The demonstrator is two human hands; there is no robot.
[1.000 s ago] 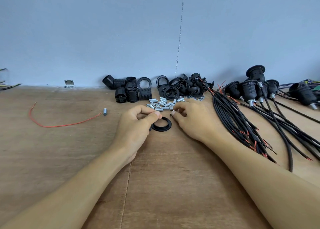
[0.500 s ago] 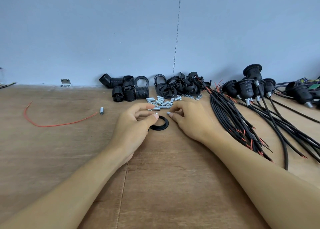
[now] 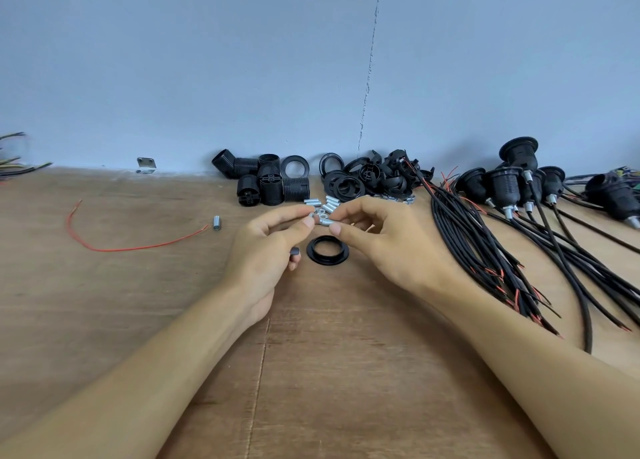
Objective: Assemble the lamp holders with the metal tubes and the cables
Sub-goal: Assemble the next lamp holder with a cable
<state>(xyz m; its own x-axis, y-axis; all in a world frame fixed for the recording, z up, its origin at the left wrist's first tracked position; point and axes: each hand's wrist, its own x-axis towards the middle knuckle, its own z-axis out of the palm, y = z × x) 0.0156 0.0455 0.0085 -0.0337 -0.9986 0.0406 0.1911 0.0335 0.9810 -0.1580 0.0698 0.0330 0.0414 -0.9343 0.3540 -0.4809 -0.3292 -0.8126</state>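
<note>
My left hand (image 3: 266,250) and my right hand (image 3: 384,240) meet just above a black plastic ring (image 3: 327,249) lying flat on the wooden table (image 3: 329,354). The left thumb and forefinger pinch a small silver nut (image 3: 310,221); a small dark part (image 3: 295,250) shows in its lower fingers. The right thumb and forefinger pinch a short metal tube (image 3: 326,221), whose end touches the nut. Behind the hands lie loose metal tubes (image 3: 330,202) and black lamp holder bodies (image 3: 270,184). A bundle of black cables (image 3: 485,247) lies to the right.
A heap of black rings and caps (image 3: 367,178) sits by the blue wall. Lamp holders with cables fitted (image 3: 509,181) stand at the back right. A red wire (image 3: 138,249), a lone tube (image 3: 216,223) and a metal bracket (image 3: 146,163) lie on the left.
Both hands have lifted off the table from beside the ring. They now hold a nut and a tube together above it. The ring has stayed in place.
</note>
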